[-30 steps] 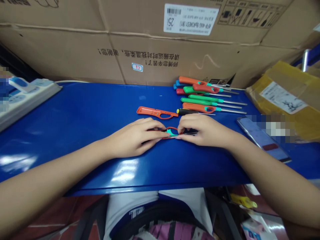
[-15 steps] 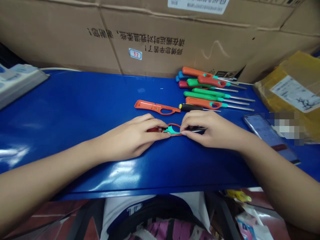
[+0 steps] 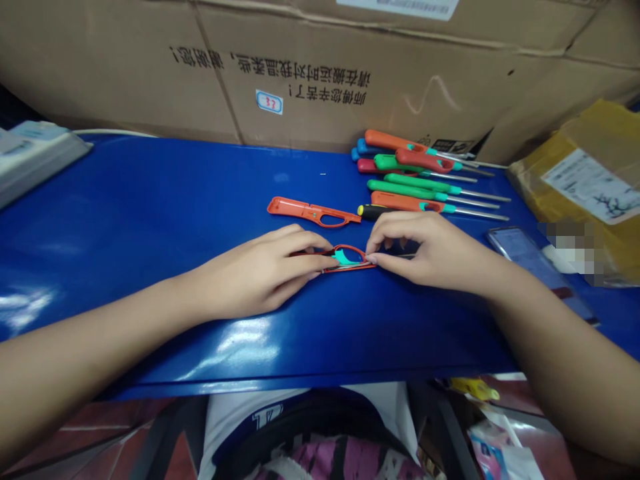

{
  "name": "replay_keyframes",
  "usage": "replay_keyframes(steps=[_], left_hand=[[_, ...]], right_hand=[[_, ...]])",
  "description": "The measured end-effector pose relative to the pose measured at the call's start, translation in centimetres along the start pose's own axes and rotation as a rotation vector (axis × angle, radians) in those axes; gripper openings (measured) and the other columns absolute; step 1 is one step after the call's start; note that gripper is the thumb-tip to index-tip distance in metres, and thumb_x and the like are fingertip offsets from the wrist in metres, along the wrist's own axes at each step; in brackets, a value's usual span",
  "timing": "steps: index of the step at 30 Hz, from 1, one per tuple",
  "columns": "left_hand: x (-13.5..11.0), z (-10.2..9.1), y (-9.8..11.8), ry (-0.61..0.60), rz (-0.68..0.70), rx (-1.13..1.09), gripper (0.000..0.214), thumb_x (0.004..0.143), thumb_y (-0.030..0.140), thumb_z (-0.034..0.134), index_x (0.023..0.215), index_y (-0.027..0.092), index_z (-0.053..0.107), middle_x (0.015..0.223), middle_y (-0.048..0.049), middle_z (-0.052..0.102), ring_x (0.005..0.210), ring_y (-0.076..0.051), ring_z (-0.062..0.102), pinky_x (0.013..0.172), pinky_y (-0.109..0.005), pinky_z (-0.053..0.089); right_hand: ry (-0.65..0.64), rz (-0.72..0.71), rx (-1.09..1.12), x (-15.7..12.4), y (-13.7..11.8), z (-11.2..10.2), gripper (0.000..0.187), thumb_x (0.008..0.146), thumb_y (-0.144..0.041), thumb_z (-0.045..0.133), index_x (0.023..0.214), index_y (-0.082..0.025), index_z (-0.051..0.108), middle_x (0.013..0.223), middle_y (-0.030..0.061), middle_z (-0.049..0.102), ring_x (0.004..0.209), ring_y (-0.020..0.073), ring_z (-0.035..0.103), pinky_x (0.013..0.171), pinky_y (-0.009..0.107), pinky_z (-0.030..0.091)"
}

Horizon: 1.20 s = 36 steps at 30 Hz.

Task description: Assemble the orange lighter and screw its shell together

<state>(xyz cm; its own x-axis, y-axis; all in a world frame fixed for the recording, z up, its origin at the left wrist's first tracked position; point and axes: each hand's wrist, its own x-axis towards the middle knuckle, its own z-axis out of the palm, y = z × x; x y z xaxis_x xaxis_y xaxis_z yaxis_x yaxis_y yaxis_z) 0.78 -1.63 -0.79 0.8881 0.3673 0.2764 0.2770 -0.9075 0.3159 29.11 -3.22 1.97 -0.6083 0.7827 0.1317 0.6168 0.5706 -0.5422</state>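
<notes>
An opened long-neck lighter lies on the blue table, its orange-red half shell [image 3: 350,267] showing a teal trigger [image 3: 343,257] inside. My left hand [image 3: 273,270] grips the handle end, its thumb and fingers closed around the shell beside the trigger. My right hand [image 3: 417,250] pinches at the front end, where a thin metal rod emerges; its fingertips hide what exactly they hold. Just beyond the hands rests the other orange half shell [image 3: 295,210], hollow side up. A screwdriver [image 3: 373,212] with a black and yellow handle lies partly hidden behind my right hand.
Several long-neck lighters [image 3: 410,196] in orange, green, red and blue are piled at the back right. A phone [image 3: 530,260] and a yellow-wrapped parcel [image 3: 575,167] lie to the right. A power strip [image 3: 45,157] sits at far left. A cardboard box [image 3: 300,40] stands behind.
My right hand has shifted slightly right along the lighter's front end, showing more of the shell. My left hand keeps its hold, its fingers shifted slightly by the trigger.
</notes>
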Motion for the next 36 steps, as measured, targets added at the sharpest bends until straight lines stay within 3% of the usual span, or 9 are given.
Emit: replay_keyframes(steps=[17, 22, 25, 29, 33, 36], left_hand=[[0.1, -0.4, 0.1, -0.014, 0.025, 0.097, 0.036, 0.1, 0.018, 0.05, 0.133, 0.021, 0.065, 0.132, -0.0146, 0.064, 0.117, -0.028, 0.061, 0.101, -0.045, 0.052], [0.1, -0.3, 0.0, -0.019, 0.049, 0.114, 0.035, 0.102, 0.018, 0.048, 0.132, 0.02, 0.066, 0.132, -0.0141, 0.065, 0.117, -0.027, 0.062, 0.099, -0.043, 0.054], [0.0, -0.3, -0.1, 0.039, 0.035, 0.077, 0.031, 0.103, 0.02, 0.049, 0.128, 0.019, 0.067, 0.131, -0.0126, 0.066, 0.117, -0.024, 0.063, 0.099, -0.038, 0.055], [-0.1, -1.0, 0.1, 0.138, -0.014, 0.022, 0.022, 0.098, 0.021, 0.057, 0.115, 0.017, 0.071, 0.117, -0.0094, 0.072, 0.106, -0.021, 0.068, 0.093, -0.033, 0.056], [-0.1, -2.1, 0.0, 0.112, -0.048, 0.033, 0.016, 0.093, 0.023, 0.062, 0.1, 0.018, 0.076, 0.095, -0.0055, 0.075, 0.087, -0.019, 0.068, 0.083, -0.033, 0.055], [-0.1, -2.5, -0.6, 0.084, -0.066, -0.007, 0.016, 0.093, 0.025, 0.064, 0.099, 0.02, 0.078, 0.095, -0.0047, 0.077, 0.088, -0.019, 0.07, 0.084, -0.032, 0.054]], right_hand=[[-0.001, 0.066, 0.021, 0.3, 0.2, 0.9, 0.008, 0.087, -0.023, 0.067, 0.082, -0.018, 0.071, 0.078, 0.0026, 0.07, 0.068, 0.0135, 0.058, 0.064, 0.027, 0.046], [-0.053, 0.151, 0.088, 0.3, 0.4, -0.1, 0.016, 0.089, -0.032, 0.064, 0.084, -0.019, 0.072, 0.082, 0.0044, 0.073, 0.074, 0.0162, 0.063, 0.067, 0.029, 0.049], [-0.056, 0.206, 0.086, 0.2, 0.6, -1.1, 0.018, 0.088, -0.037, 0.066, 0.084, -0.02, 0.072, 0.081, 0.0038, 0.073, 0.073, 0.017, 0.064, 0.065, 0.029, 0.049], [-0.104, 0.252, 0.106, 0.1, 0.9, -1.7, 0.024, 0.084, -0.044, 0.069, 0.084, -0.021, 0.074, 0.079, 0.0033, 0.072, 0.068, 0.0164, 0.062, 0.059, 0.029, 0.048], [-0.143, 0.252, 0.149, 0.2, 1.1, -1.4, 0.027, 0.083, -0.046, 0.071, 0.089, -0.02, 0.076, 0.085, 0.0043, 0.074, 0.073, 0.0172, 0.065, 0.063, 0.03, 0.05], [-0.177, 0.266, 0.164, 0.2, 1.4, -1.1, 0.028, 0.083, -0.045, 0.071, 0.09, -0.019, 0.077, 0.087, 0.0054, 0.075, 0.076, 0.0182, 0.066, 0.066, 0.031, 0.051]])
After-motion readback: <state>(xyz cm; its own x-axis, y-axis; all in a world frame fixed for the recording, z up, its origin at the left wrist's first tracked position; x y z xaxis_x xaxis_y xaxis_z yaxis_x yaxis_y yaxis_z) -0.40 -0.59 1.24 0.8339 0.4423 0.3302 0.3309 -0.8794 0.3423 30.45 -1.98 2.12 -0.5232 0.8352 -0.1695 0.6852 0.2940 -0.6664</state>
